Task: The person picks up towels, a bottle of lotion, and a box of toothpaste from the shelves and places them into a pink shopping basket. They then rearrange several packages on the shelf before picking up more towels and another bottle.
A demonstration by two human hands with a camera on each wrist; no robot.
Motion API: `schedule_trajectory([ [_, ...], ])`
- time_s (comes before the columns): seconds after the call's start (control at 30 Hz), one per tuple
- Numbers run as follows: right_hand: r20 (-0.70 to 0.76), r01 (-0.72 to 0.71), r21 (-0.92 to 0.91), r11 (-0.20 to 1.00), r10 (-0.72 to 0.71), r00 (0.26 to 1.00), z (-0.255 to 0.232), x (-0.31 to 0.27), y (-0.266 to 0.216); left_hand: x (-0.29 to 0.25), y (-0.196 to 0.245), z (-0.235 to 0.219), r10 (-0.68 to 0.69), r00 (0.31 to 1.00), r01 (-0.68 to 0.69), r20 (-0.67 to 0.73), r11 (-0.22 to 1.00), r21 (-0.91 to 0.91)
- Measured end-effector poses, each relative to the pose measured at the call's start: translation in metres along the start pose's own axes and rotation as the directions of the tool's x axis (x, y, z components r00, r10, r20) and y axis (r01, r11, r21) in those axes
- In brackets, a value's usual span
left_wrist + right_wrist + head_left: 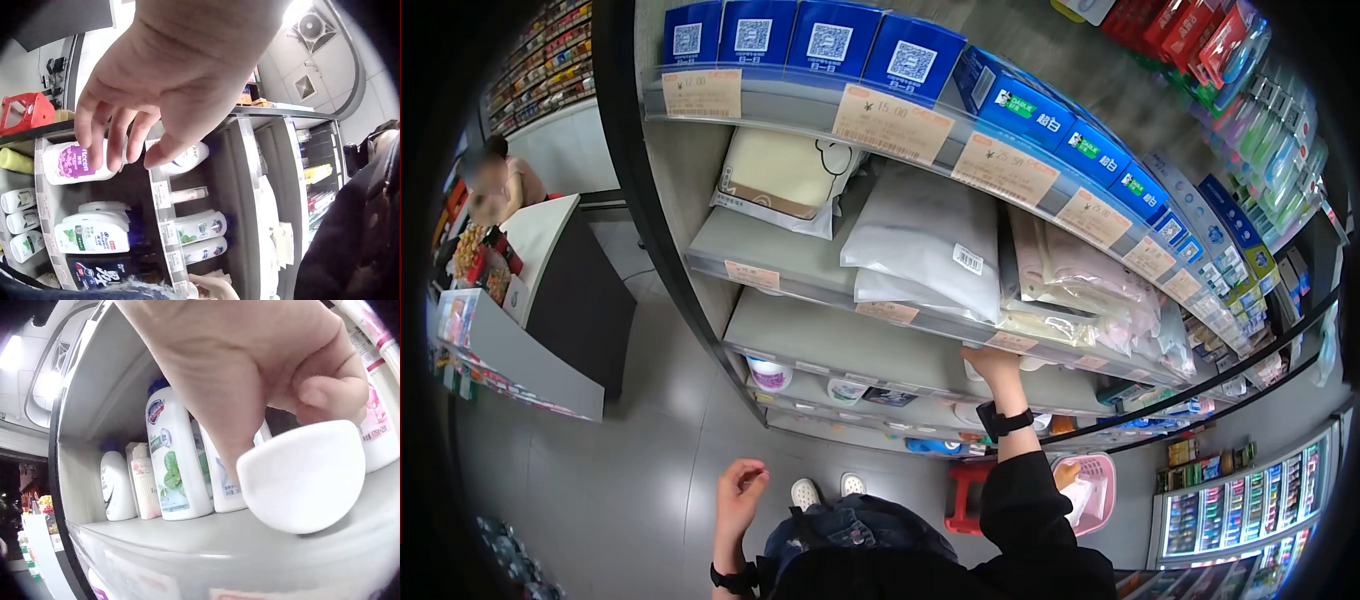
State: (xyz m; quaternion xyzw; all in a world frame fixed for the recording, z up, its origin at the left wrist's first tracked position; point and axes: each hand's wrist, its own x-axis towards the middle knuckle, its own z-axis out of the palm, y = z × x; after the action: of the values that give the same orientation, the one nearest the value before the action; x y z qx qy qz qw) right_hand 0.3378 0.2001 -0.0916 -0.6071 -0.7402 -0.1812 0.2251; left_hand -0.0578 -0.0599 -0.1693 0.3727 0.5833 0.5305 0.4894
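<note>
My right hand [998, 372] reaches into a lower shelf and grips a white bottle [303, 478]. In the right wrist view that bottle is tilted, its smooth rounded bottom facing the camera and its label hidden. Behind it stand a white body-wash bottle with green leaves [172, 453] and a smaller white bottle [117, 486]. A pink-printed white bottle [378, 419] stands to the right. My left hand [742, 495] hangs in the air away from the shelves, fingers loosely bent, holding nothing. In the left wrist view it overlaps a purple-labelled white bottle [78, 161].
Above my right hand, bagged white goods [925, 235] and price tags line a shelf edge. Blue toothpaste boxes [1025, 105] fill the shelf higher up. A red stool [968, 500] and a pink basket [1105, 490] are below right. Someone sits by the counter [550, 240] at left.
</note>
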Motion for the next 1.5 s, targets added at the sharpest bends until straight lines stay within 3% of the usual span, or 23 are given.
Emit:
schedule_trajectory([
  [0.23,0.03,-0.088,0.075,0.993,0.086,0.996,0.0,-0.015,0.001,0.013,0.004,0.017,0.018,1.0,-0.018,0.017,1.0,-0.004],
  [0.3,0.051,-0.172,0.238,0.956,0.165,0.985,-0.002,-0.021,0.001,0.016,0.006,0.023,0.023,0.999,-0.023,0.023,1.0,-0.005],
  [0.37,0.086,-0.212,0.284,0.935,0.196,0.977,-0.014,-0.021,-0.004,0.017,0.008,0.028,0.028,0.999,-0.029,0.03,0.999,0.034],
  [0.43,0.259,-0.413,0.457,0.788,0.326,0.909,-0.027,-0.015,-0.01,0.018,0.007,0.031,0.031,0.999,-0.032,0.026,0.999,0.034],
  [0.47,0.262,-0.417,0.459,0.784,0.329,0.907,-0.026,-0.013,-0.01,0.017,0.007,0.032,0.034,0.999,-0.034,0.025,0.999,0.033],
  [0.53,0.085,-0.255,0.398,0.881,0.242,0.967,-0.024,-0.01,-0.009,0.018,0.008,0.034,0.038,0.999,-0.039,0.03,0.999,0.025],
  [0.57,0.084,-0.261,0.399,0.879,0.249,0.965,-0.02,-0.01,-0.007,0.019,0.009,0.035,0.045,0.998,-0.046,0.032,0.999,0.011],
  [0.63,-0.111,-0.157,0.285,0.946,0.195,0.974,-0.004,-0.012,-0.003,0.019,0.013,0.038,0.025,0.999,-0.028,0.047,0.998,0.05],
  [0.73,-0.198,-0.152,0.318,0.936,0.222,0.955,0.013,-0.014,-0.001,0.018,0.016,0.044,0.005,0.999,-0.009,0.049,0.997,0.075],
  [0.93,-0.3,-0.084,0.206,0.975,0.145,0.943,0.036,-0.008,0.001,0.018,0.007,0.043,0.036,0.999,-0.037,0.025,0.997,0.065],
  [1.03,-0.225,-0.126,0.319,0.94,0.204,0.953,0.037,-0.007,-0.002,0.016,0.008,0.044,0.035,0.999,-0.036,0.015,0.997,0.07],
  [1.17,-0.288,-0.091,0.335,0.938,0.194,0.938,0.03,-0.01,-0.004,0.015,0.009,0.045,0.002,1.0,-0.002,0.001,0.999,0.054],
  [1.23,-0.188,-0.156,0.334,0.929,0.229,0.955,0.025,-0.02,-0.001,0.017,0.004,0.044,0.026,1.0,-0.027,0.009,0.998,0.062],
  [1.27,-0.206,-0.163,0.331,0.93,0.239,0.949,0.013,-0.022,-0.002,0.017,0.002,0.043,0.022,1.0,-0.022,0.003,0.998,0.065],
  [1.33,0.029,-0.236,0.576,0.783,0.27,0.963,-0.042,-0.025,-0.012,0.018,0.003,0.043,-0.003,1.0,0.002,0.003,0.996,0.088],
  [1.37,0.319,-0.362,0.594,0.718,0.203,0.926,-0.078,-0.019,-0.018,0.021,-0.001,0.042,0.011,1.0,-0.013,0.016,0.996,0.093],
  [1.4,0.577,-0.489,0.572,0.659,0.101,0.811,-0.116,-0.013,-0.024,0.024,-0.006,0.041,0.007,1.0,-0.008,0.03,0.999,0.038],
  [1.43,0.565,-0.49,0.577,0.654,0.113,0.817,-0.146,-0.01,-0.031,0.027,-0.009,0.04,0.003,0.999,-0.003,0.046,1.0,-0.017],
  [1.5,0.401,-0.227,0.778,0.585,-0.185,0.897,-0.189,-0.006,-0.04,0.032,-0.011,0.043,0.017,0.998,-0.016,0.062,1.0,-0.013],
])
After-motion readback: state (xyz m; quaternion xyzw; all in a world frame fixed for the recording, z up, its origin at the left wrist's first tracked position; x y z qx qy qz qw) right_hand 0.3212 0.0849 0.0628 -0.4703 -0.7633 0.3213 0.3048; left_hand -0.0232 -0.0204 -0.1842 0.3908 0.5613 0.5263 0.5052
